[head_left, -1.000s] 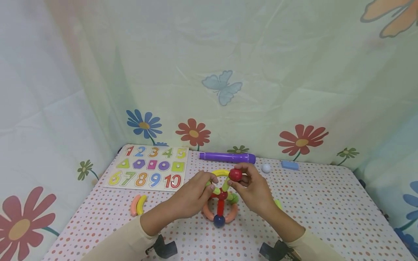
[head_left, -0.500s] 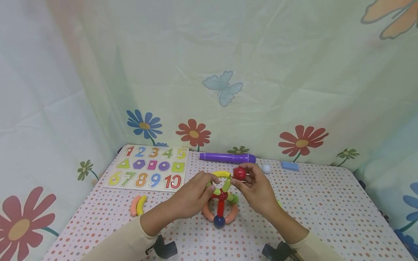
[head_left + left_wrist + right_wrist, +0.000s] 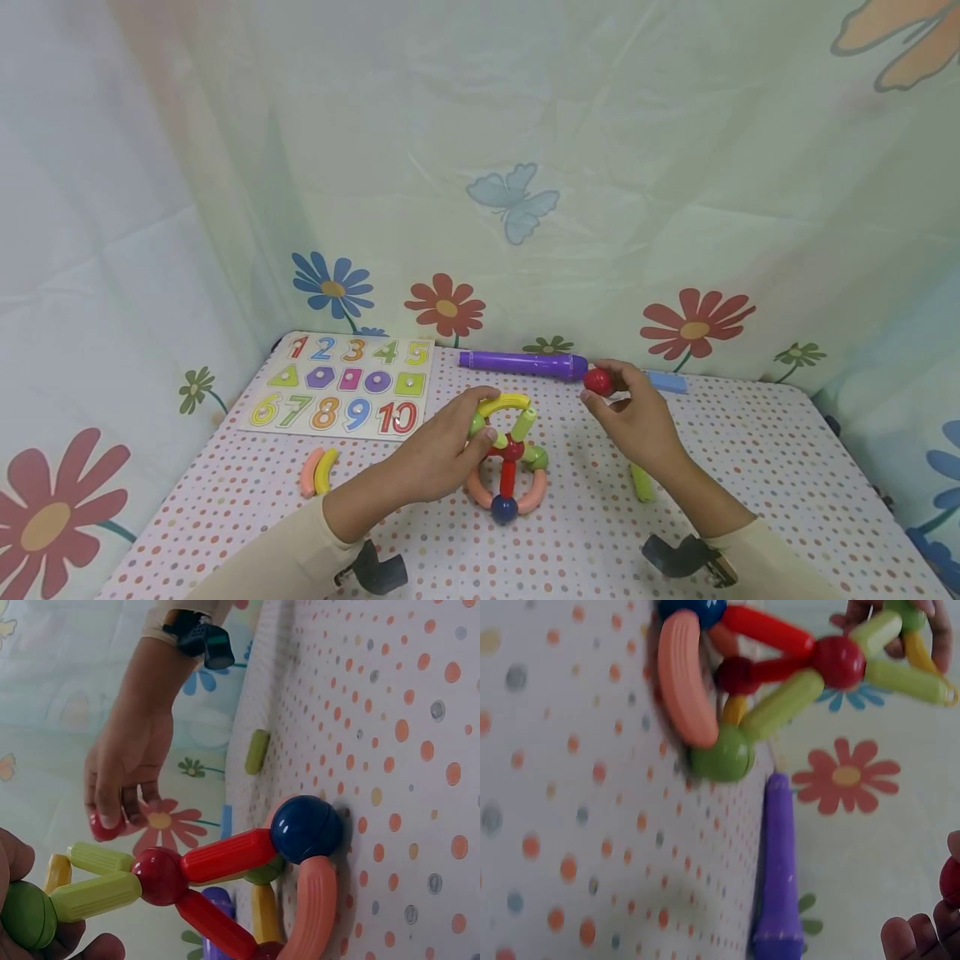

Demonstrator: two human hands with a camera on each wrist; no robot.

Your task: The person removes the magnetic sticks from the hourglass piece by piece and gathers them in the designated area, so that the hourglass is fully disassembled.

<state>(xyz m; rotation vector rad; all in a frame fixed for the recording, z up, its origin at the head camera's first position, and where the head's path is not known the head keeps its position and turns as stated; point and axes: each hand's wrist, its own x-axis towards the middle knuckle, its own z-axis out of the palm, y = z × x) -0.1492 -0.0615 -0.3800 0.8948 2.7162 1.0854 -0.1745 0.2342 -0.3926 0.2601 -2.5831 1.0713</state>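
Observation:
My left hand grips a green ball at the upper part of a magnetic stick-and-ball structure. A dark red ball forms its hub, with red and light green sticks radiating from it. Curved salmon sticks, a dark blue ball and another green ball make up the base on the table. A curved yellow stick arches at the top, close to a light green stick. To the right, my right hand pinches a loose red ball, apart from the structure.
A number-and-shape puzzle board lies at the back left. Salmon and yellow curved sticks lie before it. Behind the structure is a purple tube. A blue block and light green stick lie right.
My right hand has pulled the red ball off the structure's top and moved it right, past the light green stick's end. My left hand has kept its hold. The white ball is now hidden.

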